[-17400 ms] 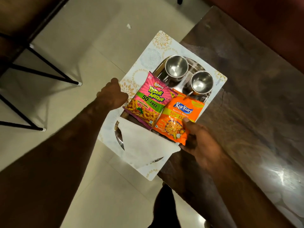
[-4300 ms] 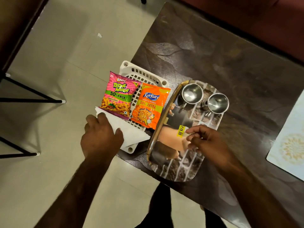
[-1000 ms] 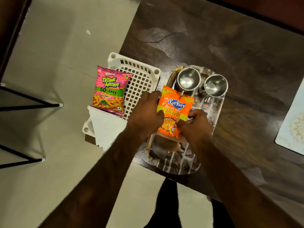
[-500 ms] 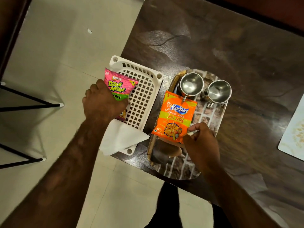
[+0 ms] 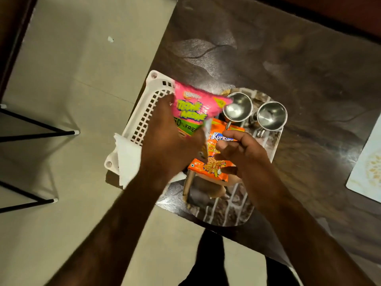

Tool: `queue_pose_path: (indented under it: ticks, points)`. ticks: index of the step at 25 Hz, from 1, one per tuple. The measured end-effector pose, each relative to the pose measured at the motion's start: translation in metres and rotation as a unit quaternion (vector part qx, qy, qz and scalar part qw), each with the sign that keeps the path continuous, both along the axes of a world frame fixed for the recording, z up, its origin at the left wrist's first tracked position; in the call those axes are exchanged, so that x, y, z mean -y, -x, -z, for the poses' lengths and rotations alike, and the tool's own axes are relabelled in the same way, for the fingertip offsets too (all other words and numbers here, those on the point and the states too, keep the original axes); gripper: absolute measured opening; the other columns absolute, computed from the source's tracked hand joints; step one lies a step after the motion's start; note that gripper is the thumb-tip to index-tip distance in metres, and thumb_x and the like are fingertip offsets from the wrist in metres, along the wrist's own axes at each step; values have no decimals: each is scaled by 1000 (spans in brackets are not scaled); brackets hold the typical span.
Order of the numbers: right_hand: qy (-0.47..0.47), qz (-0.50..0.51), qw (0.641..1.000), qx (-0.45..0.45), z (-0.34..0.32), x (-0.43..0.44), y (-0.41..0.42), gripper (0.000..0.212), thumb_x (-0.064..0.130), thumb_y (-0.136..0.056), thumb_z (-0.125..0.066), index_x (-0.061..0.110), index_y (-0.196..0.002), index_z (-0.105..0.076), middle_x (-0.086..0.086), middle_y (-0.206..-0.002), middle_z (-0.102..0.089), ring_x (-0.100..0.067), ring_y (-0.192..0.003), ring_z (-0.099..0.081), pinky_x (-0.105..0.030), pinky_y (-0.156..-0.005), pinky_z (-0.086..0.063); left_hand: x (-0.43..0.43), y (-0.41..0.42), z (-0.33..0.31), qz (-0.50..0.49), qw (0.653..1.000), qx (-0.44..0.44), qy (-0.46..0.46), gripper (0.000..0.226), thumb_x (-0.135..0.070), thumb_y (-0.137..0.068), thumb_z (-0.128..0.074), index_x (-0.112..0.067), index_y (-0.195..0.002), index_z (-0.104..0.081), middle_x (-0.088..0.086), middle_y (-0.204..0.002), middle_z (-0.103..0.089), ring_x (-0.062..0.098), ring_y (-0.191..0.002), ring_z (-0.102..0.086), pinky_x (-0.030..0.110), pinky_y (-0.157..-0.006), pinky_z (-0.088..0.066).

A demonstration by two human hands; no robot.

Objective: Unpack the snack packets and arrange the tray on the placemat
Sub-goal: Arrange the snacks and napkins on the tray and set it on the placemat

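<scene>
My left hand (image 5: 165, 141) grips the pink snack packet (image 5: 194, 108) and holds it in the air, blurred, between the white basket (image 5: 144, 118) and the shiny oval tray (image 5: 228, 209). The orange snack packet (image 5: 212, 168) lies on the tray. Over it hovers my right hand (image 5: 241, 149), fingers curled and touching its top edge. Two steel cups (image 5: 237, 109) (image 5: 272, 115) stand at the tray's far end. The placemat (image 5: 367, 168) shows only at the right edge of the view.
A white napkin (image 5: 127, 159) lies over the basket's near end, at the corner of the dark table (image 5: 288, 58). Black furniture legs (image 5: 41, 133) stand on the tiled floor to the left. My dark trouser leg (image 5: 210, 259) is below the table edge.
My left hand has lifted the pink packet off the basket and carried it right toward the tray. My right hand has slid up along the orange packet.
</scene>
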State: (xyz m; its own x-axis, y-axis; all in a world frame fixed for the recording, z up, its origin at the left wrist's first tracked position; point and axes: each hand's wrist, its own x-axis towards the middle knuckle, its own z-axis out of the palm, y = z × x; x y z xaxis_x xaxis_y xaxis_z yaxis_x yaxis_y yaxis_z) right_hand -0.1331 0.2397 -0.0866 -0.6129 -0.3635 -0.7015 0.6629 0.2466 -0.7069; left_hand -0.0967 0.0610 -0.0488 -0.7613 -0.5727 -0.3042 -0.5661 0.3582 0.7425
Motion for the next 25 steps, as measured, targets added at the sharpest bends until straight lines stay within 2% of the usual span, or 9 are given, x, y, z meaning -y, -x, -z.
queue_pose_path:
  ticks: [2, 4, 7, 9, 12, 16, 20, 22, 25]
  points:
    - [39, 18, 998, 49, -3, -3, -3, 57, 51, -79, -88, 25, -127, -71, 9, -103, -82, -4, -87, -80, -23, -67, -61, -37, -7, 3, 55, 998, 31, -24, 65, -44, -72, -80, -28, -127, -50, -7, -115, -63, 14, -105, -65, 42, -88, -57]
    - [33, 69, 996, 54, -2, -14, -11, 56, 39, -78, -87, 19, -128, -73, 2, -107, -86, -8, -87, -84, -21, -63, -62, -66, -16, 11, 105, 992, 44, -63, 66, -36, -71, -80, -26, -130, -50, -5, -119, -62, 16, -109, -64, 42, -90, -56]
    - [-37, 133, 988, 68, 3, -48, -18, 46, 20, -87, -82, 9, -131, -73, -16, -117, -84, -36, -101, -83, -50, -82, -69, -94, -31, 18, 152, 976, 88, -129, 83, -41, -69, -80, -30, -141, -38, -10, -134, -54, 11, -124, -55, 39, -103, -50]
    - [-73, 161, 981, 77, 9, -72, -19, 38, 15, -95, -78, 8, -132, -72, -19, -118, -83, -44, -107, -81, -64, -93, -64, -89, -35, 22, 134, 975, 94, -153, 81, -44, -72, -76, -35, -142, -35, -14, -131, -52, 5, -119, -55, 37, -98, -53]
    - [-111, 173, 977, 54, 13, -93, -16, 32, 12, -98, -76, 5, -130, -74, -18, -116, -83, -41, -106, -82, -64, -95, -64, -51, -31, 32, 74, 992, 74, -65, 62, -30, -76, -69, -25, -134, -47, -6, -124, -55, 10, -110, -58, 39, -90, -57]
    - [-145, 131, 980, 40, 28, -95, -5, 39, 16, -95, -82, 6, -131, -70, -18, -118, -82, -40, -108, -81, -64, -99, -62, -1, -26, 50, 120, 980, 140, 76, 58, -10, -82, -67, -9, -137, -50, 9, -136, -54, 27, -124, -53, 43, -104, -46]
    - [-191, 69, 979, 30, 40, -87, 0, 48, 29, -85, -92, 15, -125, -71, -10, -115, -83, -36, -104, -82, -60, -98, -63, 11, -22, 63, 210, 946, 196, 149, 54, -11, -86, -61, -6, -139, -51, 15, -142, -49, 35, -130, -47, 44, -105, -43]
    - [-238, 51, 970, -10, 44, -83, 1, 52, 39, -78, -94, 19, -120, -73, -4, -110, -84, -30, -99, -83, -56, -96, -65, 9, -20, 65, 215, 938, 213, 170, 55, -15, -86, -61, -7, -140, -52, 14, -147, -45, 37, -134, -43, 47, -105, -43]
    - [-326, 32, 943, -53, 47, -76, 3, 71, 59, -67, -92, 19, -122, -68, 2, -106, -82, -24, -97, -82, -50, -94, -65, 7, -18, 65, 209, 931, 242, 173, 58, -19, -85, -63, -8, -141, -50, 12, -152, -39, 36, -138, -37, 50, -105, -44]
